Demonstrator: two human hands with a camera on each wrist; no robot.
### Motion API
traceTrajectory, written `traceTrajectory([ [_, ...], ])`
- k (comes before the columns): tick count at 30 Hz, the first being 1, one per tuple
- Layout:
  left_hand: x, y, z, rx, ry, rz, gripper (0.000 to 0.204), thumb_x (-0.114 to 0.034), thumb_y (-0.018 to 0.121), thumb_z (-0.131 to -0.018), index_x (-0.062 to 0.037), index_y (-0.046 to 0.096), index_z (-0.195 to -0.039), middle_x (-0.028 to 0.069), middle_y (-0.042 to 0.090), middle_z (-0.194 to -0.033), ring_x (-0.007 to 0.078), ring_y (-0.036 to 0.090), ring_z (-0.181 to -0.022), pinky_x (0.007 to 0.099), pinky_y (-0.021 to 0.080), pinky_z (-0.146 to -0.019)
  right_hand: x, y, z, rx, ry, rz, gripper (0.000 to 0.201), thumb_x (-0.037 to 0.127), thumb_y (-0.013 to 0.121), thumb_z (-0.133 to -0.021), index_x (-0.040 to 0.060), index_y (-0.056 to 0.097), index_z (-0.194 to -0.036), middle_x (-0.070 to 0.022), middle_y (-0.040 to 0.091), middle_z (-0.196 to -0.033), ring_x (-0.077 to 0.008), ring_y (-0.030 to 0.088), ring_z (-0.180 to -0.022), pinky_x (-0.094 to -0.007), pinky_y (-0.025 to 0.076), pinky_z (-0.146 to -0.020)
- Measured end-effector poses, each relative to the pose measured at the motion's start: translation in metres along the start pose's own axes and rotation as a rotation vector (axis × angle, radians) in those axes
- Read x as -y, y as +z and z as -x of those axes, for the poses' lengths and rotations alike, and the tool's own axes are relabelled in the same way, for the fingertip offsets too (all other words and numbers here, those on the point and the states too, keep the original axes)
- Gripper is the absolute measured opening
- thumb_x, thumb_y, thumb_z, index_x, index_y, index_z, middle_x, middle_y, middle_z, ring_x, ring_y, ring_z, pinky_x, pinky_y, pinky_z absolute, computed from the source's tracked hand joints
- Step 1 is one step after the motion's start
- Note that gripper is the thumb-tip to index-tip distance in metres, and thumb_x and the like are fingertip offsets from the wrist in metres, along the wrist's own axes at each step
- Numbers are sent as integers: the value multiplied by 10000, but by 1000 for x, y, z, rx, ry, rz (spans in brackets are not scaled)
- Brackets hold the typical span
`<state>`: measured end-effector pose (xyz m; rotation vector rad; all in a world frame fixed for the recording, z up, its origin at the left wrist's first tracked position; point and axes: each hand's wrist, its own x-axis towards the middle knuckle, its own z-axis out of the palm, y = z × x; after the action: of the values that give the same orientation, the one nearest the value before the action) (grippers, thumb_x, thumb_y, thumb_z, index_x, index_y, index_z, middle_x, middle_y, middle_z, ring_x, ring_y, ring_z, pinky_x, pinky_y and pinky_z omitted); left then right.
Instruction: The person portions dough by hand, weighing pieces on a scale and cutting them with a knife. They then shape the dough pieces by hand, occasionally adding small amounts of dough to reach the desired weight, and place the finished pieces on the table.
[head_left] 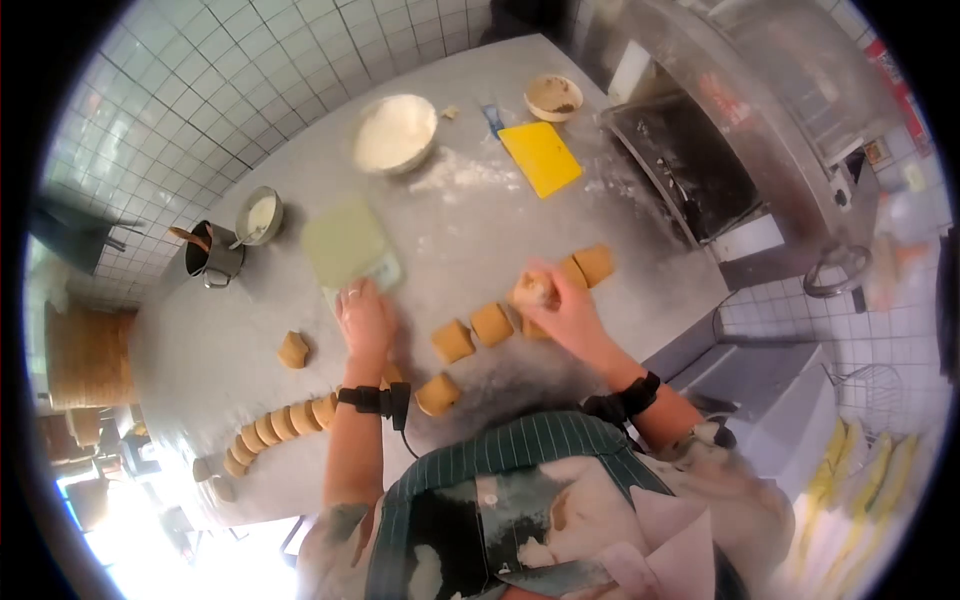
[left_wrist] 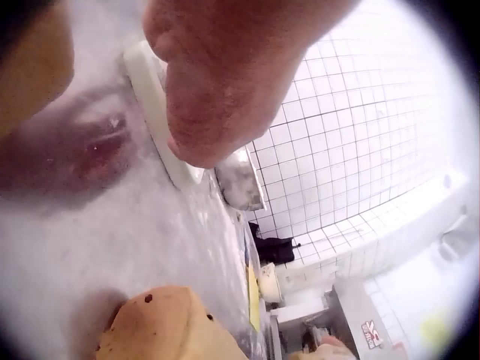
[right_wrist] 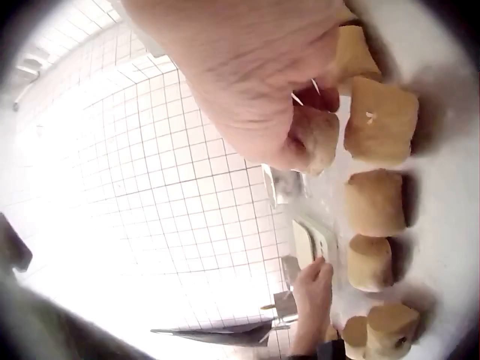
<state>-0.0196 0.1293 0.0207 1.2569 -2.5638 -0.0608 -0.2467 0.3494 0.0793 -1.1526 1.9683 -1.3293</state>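
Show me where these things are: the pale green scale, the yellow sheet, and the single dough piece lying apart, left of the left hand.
Pale green scale (head_left: 346,241), head view: middle of its top.
Yellow sheet (head_left: 541,159), head view: centre of its face.
Single dough piece (head_left: 293,350), head view: its upper side.

From my remote seat, I see room to pass across the table (head_left: 460,245) between the flour bowl (head_left: 412,161) and the right-hand row of dough pieces (head_left: 491,325), the scale (head_left: 348,240) blocking the left end.

Pinstriped green apron (head_left: 470,455); blotchy patterned sleeves (head_left: 742,500); black wrist straps (head_left: 362,400); thin dark cable (head_left: 409,444)
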Motion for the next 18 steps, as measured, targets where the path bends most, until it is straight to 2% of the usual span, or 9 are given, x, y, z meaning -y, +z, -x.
traceTrajectory([
  [4,2,0,1,21,9,-36,289,-136,560,-804,-57,621,-1076,111,580,-1202,300,526,-1135,441,383,-996,-13,-20,-40,-213,-85,-175,487,158,685,-813,90,502,-1258,-111,623,-1083,-257,613,-993,-320,479,-855],
  [8,6,8,-3,42,7,-227,310,-133,558,-808,-73,613,-1107,103,578,-1213,292,523,-1156,436,379,-1010,-8,-39,-63,-245,-29,10,518,151,680,-799,100,491,-1279,-130,625,-1098,-261,619,-999,-321,482,-858],
  [10,5,3,-7,173,-49,-196,350,-128,554,-802,-89,598,-1147,107,574,-1225,279,514,-1184,450,368,-1034,2,-43,-66,-120,8,47,564,153,682,-783,106,474,-1305,-137,629,-1108,-269,627,-999,-333,484,-860],
  [11,4,0,-9,159,-42,-203,350,-128,554,-802,-89,598,-1147,107,574,-1225,279,514,-1184,450,368,-1034,8,-43,-65,-131,-3,40,564,153,682,-783,106,474,-1305,-137,629,-1108,-269,627,-999,-333,484,-860],
  [13,-6,-12,-13,260,-63,22,400,-176,584,-824,-94,571,-1214,129,558,-1255,322,502,-1197,478,384,-1023,20,-36,-59,44,-61,120,587,106,689,-787,107,463,-1328,-108,613,-1150,-242,613,-1023,-339,478,-891],
  [14,-18,-16,-15,256,-50,15,400,-176,584,-824,-94,571,-1214,129,558,-1255,322,502,-1197,478,384,-1023,23,-31,-60,30,-62,113,587,106,689,-787,107,463,-1328,-108,613,-1150,-242,613,-1023,-339,478,-891],
  [16,-65,-36,-13,157,14,541,492,-199,645,-845,-85,503,-1302,153,563,-1236,334,527,-1178,457,442,-966,27,-16,-60,196,-90,57,569,126,658,-794,100,455,-1325,-170,598,-1179,-326,590,-1058,-380,471,-898],
  [17,-83,-37,-12,161,17,538,492,-199,645,-845,-85,503,-1302,153,563,-1236,334,527,-1178,457,442,-966,25,-6,-60,194,-87,54,569,126,658,-794,100,455,-1325,-170,598,-1179,-326,590,-1058,-380,471,-898],
  [18,-101,-36,-11,281,-44,896,546,-188,672,-846,-83,457,-1337,150,569,-1215,306,544,-1158,419,466,-934,18,7,-61,223,-216,67,589,128,669,-792,117,452,-1340,-164,578,-1213,-318,577,-1088,-372,463,-920],
])
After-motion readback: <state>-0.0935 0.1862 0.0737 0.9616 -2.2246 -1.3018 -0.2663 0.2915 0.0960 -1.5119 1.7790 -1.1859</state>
